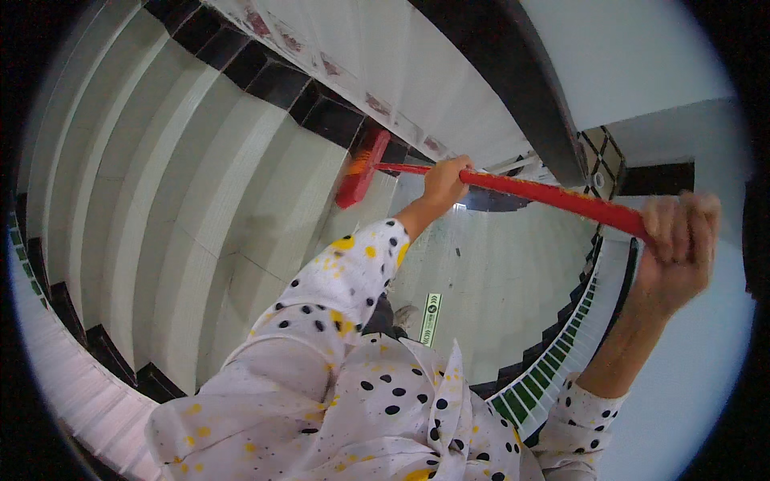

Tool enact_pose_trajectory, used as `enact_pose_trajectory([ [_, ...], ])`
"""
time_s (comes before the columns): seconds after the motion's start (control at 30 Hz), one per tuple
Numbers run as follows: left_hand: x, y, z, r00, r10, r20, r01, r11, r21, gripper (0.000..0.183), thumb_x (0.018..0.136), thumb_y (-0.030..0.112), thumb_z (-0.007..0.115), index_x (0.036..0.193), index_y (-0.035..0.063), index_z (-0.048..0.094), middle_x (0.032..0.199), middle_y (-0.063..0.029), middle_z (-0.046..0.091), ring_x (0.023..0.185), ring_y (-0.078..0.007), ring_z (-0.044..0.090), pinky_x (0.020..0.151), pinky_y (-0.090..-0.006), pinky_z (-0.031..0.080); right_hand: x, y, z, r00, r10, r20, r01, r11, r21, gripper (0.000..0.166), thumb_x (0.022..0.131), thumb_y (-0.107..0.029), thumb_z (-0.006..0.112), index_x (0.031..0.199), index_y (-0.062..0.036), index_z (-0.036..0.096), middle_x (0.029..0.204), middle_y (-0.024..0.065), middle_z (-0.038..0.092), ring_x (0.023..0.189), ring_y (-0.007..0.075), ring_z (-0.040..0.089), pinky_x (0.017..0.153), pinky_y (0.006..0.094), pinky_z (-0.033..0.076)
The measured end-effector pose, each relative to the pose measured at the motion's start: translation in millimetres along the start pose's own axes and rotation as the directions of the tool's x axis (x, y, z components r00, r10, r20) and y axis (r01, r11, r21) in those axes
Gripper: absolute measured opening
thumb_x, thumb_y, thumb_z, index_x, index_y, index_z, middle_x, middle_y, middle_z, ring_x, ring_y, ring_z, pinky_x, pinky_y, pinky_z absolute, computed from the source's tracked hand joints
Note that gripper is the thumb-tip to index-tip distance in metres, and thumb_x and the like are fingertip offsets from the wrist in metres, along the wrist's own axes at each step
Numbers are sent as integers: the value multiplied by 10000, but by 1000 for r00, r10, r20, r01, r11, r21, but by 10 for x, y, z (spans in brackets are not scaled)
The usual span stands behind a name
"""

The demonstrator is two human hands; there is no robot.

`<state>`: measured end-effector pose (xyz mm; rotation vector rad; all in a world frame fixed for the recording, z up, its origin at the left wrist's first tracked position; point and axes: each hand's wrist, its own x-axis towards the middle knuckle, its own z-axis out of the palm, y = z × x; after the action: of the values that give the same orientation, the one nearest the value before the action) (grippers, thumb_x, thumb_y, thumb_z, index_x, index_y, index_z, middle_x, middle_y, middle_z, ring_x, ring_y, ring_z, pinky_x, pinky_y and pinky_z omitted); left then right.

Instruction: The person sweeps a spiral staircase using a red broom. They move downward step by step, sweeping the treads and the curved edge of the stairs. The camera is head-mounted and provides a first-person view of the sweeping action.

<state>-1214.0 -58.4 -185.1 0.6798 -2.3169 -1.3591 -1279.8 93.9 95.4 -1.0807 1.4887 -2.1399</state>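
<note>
A broom with a red handle (541, 193) slants across the view in both of my hands. Around the thinner, lower part of the handle, my left hand (446, 182) is closed. My right hand (680, 249), slightly blurred, grips the handle's upper end at the right. The red broom head (364, 171), with orange bristles on its left side, is at the lowest visible stair, close to the wall-side skirting. Whether the bristles touch the step cannot be told.
Pale stair steps (198, 198) rise to the left, edged by black skirting tiles (277, 84). Small dark debris (457, 252) and a green-and-white floor sticker (431, 318) with writing lie on the landing floor (511, 270). A railing with white bars (553, 367) curves at lower right.
</note>
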Motion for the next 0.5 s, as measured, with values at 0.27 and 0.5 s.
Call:
enact_pose_trajectory([
  [0.27,-454,317,17,989,134,-54,-139,986,-97,226,596,20,555,807,90,511,694,-103,554,653,-289,537,543,-334,409,-407,-503,72,578,-454,-678,-25,821,-571,182,801,-125,414,949,-31,464,493,-23,327,386,71,262,412,215,255],
  [0.5,-149,15,-63,988,93,-121,-92,996,15,219,595,4,552,795,84,515,684,-118,542,661,-305,526,542,-351,401,-180,-107,-77,998,-51,30,50,998,47,134,794,-113,396,874,-37,472,461,-38,299,365,58,233,406,212,248],
])
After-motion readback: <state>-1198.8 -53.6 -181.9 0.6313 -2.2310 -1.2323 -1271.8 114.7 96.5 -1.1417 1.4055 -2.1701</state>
